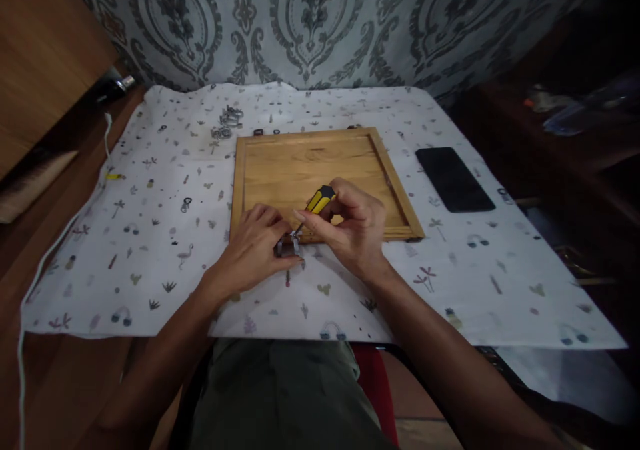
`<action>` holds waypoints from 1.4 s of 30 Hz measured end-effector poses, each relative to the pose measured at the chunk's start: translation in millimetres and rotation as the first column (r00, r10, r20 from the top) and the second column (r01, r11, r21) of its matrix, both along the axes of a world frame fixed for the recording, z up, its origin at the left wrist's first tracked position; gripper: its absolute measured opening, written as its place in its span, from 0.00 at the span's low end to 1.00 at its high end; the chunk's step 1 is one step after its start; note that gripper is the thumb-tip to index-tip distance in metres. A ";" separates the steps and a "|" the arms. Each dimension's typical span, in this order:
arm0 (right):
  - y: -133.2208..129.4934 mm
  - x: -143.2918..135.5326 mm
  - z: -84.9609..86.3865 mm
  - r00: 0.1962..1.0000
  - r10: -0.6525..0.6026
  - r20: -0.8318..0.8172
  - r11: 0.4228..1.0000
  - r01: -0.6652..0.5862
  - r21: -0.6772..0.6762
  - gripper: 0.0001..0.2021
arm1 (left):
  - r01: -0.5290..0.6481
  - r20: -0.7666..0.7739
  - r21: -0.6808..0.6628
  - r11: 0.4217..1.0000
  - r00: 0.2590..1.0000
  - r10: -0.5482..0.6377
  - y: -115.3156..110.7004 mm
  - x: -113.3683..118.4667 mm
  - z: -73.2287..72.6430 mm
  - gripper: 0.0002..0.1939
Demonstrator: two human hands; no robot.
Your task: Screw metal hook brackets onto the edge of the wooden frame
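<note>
A framed wooden panel (295, 170) lies flat on the table before me. At its near edge my left hand (250, 243) grips a small shiny metal fitting (289, 245) between thumb and fingers. It looks like a hinge, but its exact kind is unclear. My right hand (357, 223) holds a screwdriver (320, 200) with a yellow and black handle. The screwdriver is tilted, its shaft running down and left to the fitting at the panel's edge. The tip and any screw under it are too small to make out.
Several more metal fittings (228, 122) are heaped beyond the panel's far left corner. A black phone (455, 179) lies on the right of the patterned white tablecloth (150, 263). A white cable (47, 257) runs along the left edge. A patterned curtain (310, 30) hangs behind the table.
</note>
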State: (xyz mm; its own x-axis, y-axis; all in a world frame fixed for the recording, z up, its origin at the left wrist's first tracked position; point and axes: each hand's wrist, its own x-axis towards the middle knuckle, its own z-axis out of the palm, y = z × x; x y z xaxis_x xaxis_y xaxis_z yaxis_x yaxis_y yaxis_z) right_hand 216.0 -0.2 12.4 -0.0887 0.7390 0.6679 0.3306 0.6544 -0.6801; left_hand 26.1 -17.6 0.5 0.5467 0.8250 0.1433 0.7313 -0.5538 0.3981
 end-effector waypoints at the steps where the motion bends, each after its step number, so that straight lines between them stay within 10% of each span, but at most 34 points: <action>1: 0.0 0.0 -0.1 1.000 -0.002 0.001 1.000 0.002 -0.005 0.21 | 0.001 -0.002 0.002 1.000 1.000 -0.001 0.0 0.1 -0.1 0.14; 13: -1.5 1.2 -5.9 0.967 -0.082 -0.240 0.995 0.091 0.027 0.15 | -0.002 -0.043 0.016 1.000 0.999 0.003 0.3 1.3 3.7 0.21; 42: -1.5 0.3 -5.3 0.999 0.009 -0.053 1.000 -0.008 0.008 0.18 | 0.009 -0.010 -0.029 1.000 1.000 -0.009 -0.7 -0.3 3.4 0.17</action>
